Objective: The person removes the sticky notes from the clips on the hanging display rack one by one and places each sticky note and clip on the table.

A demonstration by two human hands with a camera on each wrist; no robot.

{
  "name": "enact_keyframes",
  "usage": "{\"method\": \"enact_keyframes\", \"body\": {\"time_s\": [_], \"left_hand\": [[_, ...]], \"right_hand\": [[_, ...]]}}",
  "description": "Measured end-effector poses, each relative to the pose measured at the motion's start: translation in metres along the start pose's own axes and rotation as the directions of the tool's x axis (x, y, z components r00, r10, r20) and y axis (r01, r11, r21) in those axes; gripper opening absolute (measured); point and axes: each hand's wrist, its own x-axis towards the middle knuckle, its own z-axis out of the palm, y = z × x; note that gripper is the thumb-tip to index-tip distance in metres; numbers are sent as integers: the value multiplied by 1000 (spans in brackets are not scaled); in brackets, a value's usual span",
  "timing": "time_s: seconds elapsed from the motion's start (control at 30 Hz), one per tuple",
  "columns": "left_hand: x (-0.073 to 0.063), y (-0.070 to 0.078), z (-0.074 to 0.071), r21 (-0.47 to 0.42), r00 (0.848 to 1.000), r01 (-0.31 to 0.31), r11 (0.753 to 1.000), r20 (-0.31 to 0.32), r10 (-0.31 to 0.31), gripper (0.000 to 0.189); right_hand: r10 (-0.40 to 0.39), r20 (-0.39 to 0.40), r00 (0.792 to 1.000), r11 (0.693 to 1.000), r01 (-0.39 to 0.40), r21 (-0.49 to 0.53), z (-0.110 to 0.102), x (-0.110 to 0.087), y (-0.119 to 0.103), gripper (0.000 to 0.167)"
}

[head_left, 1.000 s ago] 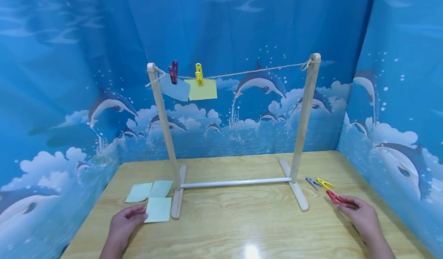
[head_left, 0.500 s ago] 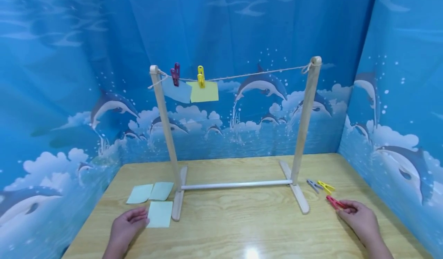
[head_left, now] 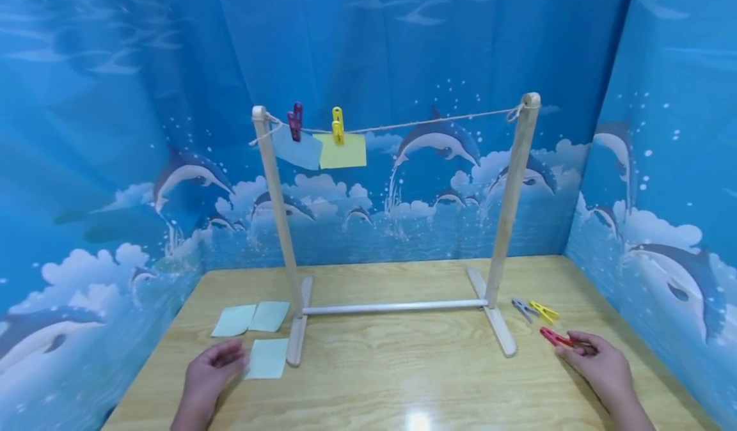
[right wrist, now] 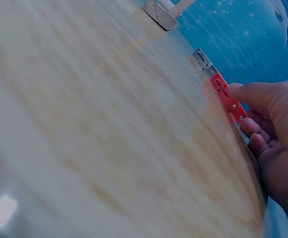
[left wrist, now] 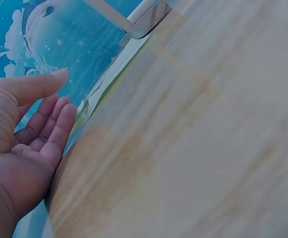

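Note:
My right hand [head_left: 595, 362] pinches a red clothespin [head_left: 554, 337] close over the table at the right, its thumb along one side in the right wrist view. Beyond it lie a grey clothespin [head_left: 524, 309] and a yellow clothespin [head_left: 544, 311]. On the left, my left hand [head_left: 212, 370] has relaxed, slightly bent fingers with a gap between thumb and fingertips. Those fingertips are at the left edge of a pale green paper square [head_left: 267, 359]. Two similar squares, a left one [head_left: 233, 320] and a right one [head_left: 270, 316], lie just behind.
A wooden stand [head_left: 509, 207] carries a string [head_left: 426, 123]. From it hang a blue paper [head_left: 299, 151] under a dark purple clothespin [head_left: 295, 123] and a yellow paper [head_left: 345, 152] under a yellow clothespin [head_left: 338, 127]. A dolphin-print curtain [head_left: 368, 47] encloses the table [head_left: 391, 380].
The nearest paper square has slid a little toward me, away from the other two. My right hand has drawn the red clothespin nearer and slightly left, apart from the yellow one.

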Motion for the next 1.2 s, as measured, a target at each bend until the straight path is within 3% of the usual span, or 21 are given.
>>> {"method": "enact_keyframes", "body": {"time_s": [0.13, 0.3, 0.5, 0.6, 0.67, 0.83, 0.9, 1.2], "left_hand": [[-3, 4, -1, -63, 1000, -7, 998, -1, 7, 52], [-6, 15, 4, -91, 1000, -19, 996, -15, 17, 47], [-8, 31, 16, -144, 994, -109, 984, -15, 108, 35], [-10, 42, 23, -173, 991, -134, 976, -1, 136, 32], [-11, 49, 26, -177, 990, -137, 975, 18, 142, 31], [-14, 68, 37, -183, 982, -173, 968, 49, 185, 30], [-16, 75, 43, -197, 978, -185, 963, 62, 200, 30], [-18, 106, 69, -261, 953, -220, 940, 151, 265, 38]], "right_hand": [[48, -7, 999, 994, -47, 99, -1, -4, -5, 70], [25, -44, 999, 986, -18, 165, 0, -10, -18, 65], [-15, -77, 997, 974, 32, 225, 1, -19, -37, 45], [-75, -38, 996, 944, 83, 320, 2, -22, -49, 36], [-130, -8, 991, 905, 122, 407, 1, -24, -56, 28], [-308, 1, 951, 762, 246, 599, 1, -29, -75, 25], [-365, -4, 931, 720, 285, 632, 2, -32, -83, 28], [-529, 28, 848, 681, 404, 610, -1, -44, -129, 34]]}}
